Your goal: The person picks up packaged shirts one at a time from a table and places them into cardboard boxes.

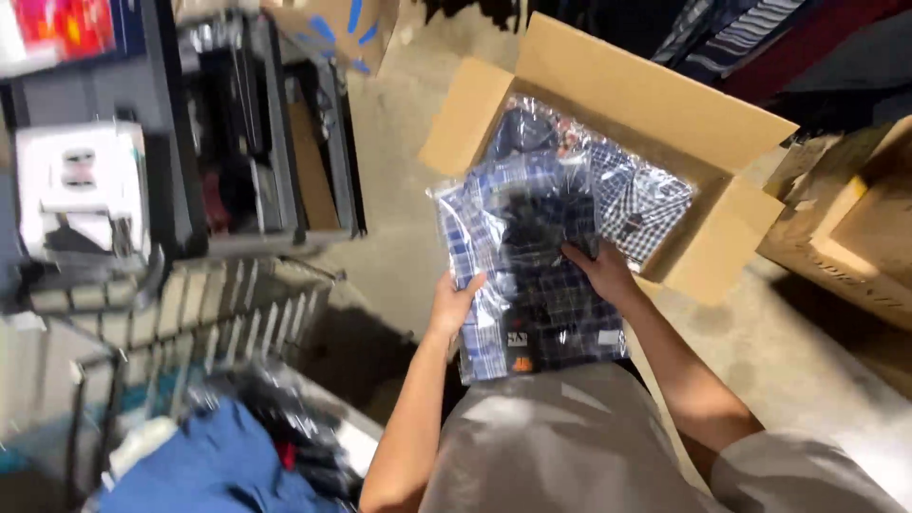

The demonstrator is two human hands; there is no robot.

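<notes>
Clear plastic crinkled around a folded blue-and-white plaid shirt pack [532, 275], held flat in front of the person's chest above an open brown cardboard box [655, 114]. The left hand [454, 302] gripped the pack's left edge, fingers curled under it and thumb on top; the right hand [600, 269] pressed on its right side, fingers spread over the film. The box stood on a pale concrete floor [399, 123], flaps folded outward, with more bagged plaid shirts [632, 195] lying inside, the pack's top edge overlapping them. Bare floor ran between the box and a dark metal shelving unit [266, 133] to the left, leaving a walkway. A second cardboard box [855, 237] sat just right of the first, cut off by the frame. Small labels, one white and one orange, showed near the pack's lower edge, too blurred to make out. A wire cart [218, 313] at lower left held blue fabric [209, 465] and dark items, smeared by motion. A white boxed package [81, 180] on the left shelf was equally unclear.
</notes>
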